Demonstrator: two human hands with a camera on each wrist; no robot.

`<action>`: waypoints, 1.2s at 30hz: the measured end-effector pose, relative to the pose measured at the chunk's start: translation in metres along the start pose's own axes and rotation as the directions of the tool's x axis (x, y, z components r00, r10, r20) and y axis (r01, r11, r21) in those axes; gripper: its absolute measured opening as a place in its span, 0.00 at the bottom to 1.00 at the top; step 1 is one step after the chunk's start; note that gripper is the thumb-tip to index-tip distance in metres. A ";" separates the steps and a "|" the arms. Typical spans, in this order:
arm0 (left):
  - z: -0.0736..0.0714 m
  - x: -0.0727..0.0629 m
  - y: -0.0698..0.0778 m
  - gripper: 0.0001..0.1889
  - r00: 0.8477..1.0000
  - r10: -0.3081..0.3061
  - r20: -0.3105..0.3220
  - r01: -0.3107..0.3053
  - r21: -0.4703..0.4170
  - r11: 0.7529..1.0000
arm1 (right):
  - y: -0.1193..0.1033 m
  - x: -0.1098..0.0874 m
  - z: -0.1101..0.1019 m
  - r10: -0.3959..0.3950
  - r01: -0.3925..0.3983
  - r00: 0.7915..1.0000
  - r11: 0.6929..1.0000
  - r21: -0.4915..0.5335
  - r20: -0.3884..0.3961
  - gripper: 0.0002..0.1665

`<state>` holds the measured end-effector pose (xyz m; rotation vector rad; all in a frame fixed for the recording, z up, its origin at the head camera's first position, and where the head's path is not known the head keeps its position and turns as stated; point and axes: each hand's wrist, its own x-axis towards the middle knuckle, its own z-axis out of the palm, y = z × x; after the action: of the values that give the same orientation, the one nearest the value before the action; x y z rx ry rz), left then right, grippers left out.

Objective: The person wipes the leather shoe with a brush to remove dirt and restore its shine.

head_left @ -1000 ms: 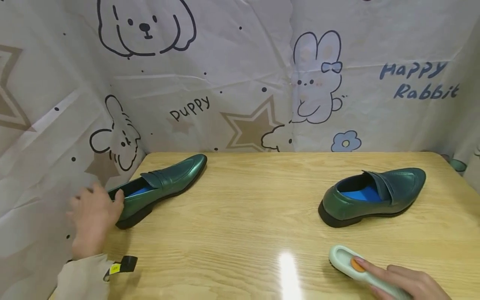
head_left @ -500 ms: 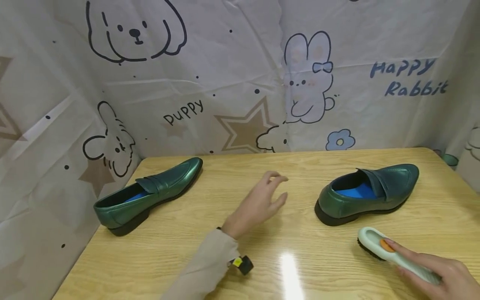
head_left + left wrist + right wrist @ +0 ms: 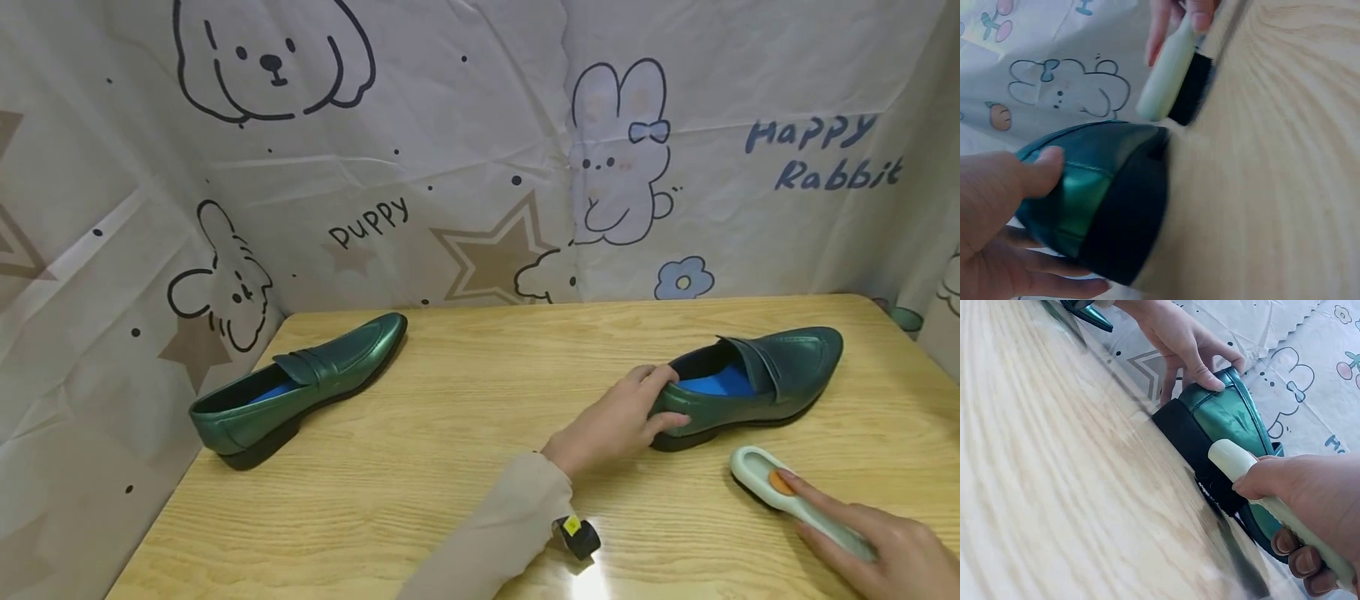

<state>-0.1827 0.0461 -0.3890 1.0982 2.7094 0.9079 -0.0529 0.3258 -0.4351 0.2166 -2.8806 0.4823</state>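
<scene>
My left hand (image 3: pixel 615 421) has reached the heel of the right-hand green loafer (image 3: pixel 780 379). Its thumb lies on the near side of the heel and its fingers go round the back, as the left wrist view also shows on the heel (image 3: pixel 1085 200). My right hand (image 3: pixel 892 542) grips the handle of a pale green shoe brush (image 3: pixel 761 467), index finger on its orange button (image 3: pixel 780 483). The brush's black bristles (image 3: pixel 1191 87) face down, in front of the loafer. Farther left, the other green loafer (image 3: pixel 300 392) stands on the table.
Both loafers have blue insoles and stand on a light wooden table (image 3: pixel 450 467). A printed cloth (image 3: pixel 480 150) hangs behind the table and along its left side. A black wrist camera (image 3: pixel 581 537) sits on my left sleeve.
My left hand has moved from the left loafer across the table to the right loafer's heel and now holds it. The right hand has shifted right with the brush.
</scene>
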 end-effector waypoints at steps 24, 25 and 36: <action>-0.069 -0.127 -0.088 0.14 0.960 -0.244 -0.140 0.113 -0.604 0.789 | -0.043 -0.001 0.002 -0.120 0.120 0.993 0.980 0.161 -0.013 0.33; -0.072 -0.133 -0.090 0.14 0.963 -0.241 -0.118 0.111 -0.642 0.758 | -0.047 -0.002 0.001 -0.140 0.144 0.990 0.967 0.211 -0.031 0.33; -0.084 -0.175 -0.101 0.17 0.992 -0.129 -0.014 0.073 -0.759 0.647 | -0.103 0.018 -0.028 -0.616 0.574 0.781 0.647 0.502 -0.098 0.40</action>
<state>-0.1383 -0.1680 -0.4008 0.7070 1.9858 1.8344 -0.0470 0.2371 -0.3739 1.2543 -2.4485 1.0908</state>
